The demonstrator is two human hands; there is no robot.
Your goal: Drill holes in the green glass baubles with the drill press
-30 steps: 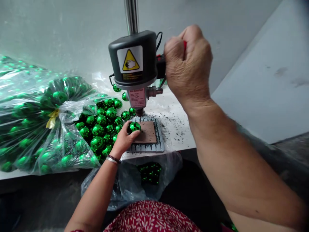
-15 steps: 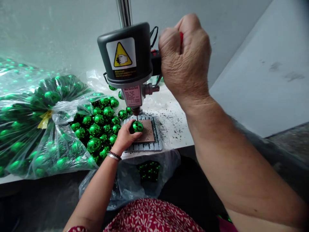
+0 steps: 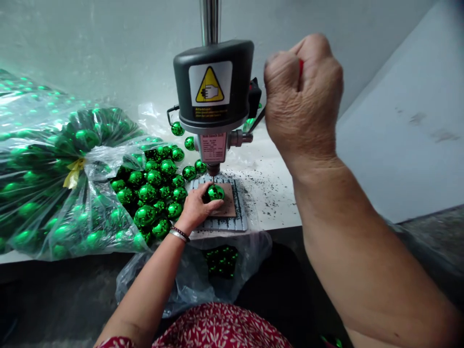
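Note:
A shiny green ball [image 3: 216,192] rests on a brown board [image 3: 229,205] over the grey slotted base [image 3: 237,223] of a bench drill [image 3: 213,87]. My left hand [image 3: 198,207] holds the ball from the left between thumb and fingers. The thin drill bit [image 3: 213,180] comes down to the top of the ball; whether it has entered cannot be made out. My right hand [image 3: 304,96] is closed in a fist around the drill's lever handle, whose red end [image 3: 301,67] shows between the fingers.
Left of the drill, many green balls [image 3: 147,193] spill from a clear plastic bag [image 3: 97,217] with a yellow tie [image 3: 75,173]. Dark shavings lie on the white table [image 3: 279,215]. Below its edge hangs another clear bag [image 3: 188,285] with green balls inside.
The view has shifted, so the drill and both hands appear further right. My right hand stays closed on the lever and my left hand still holds the ball under the bit.

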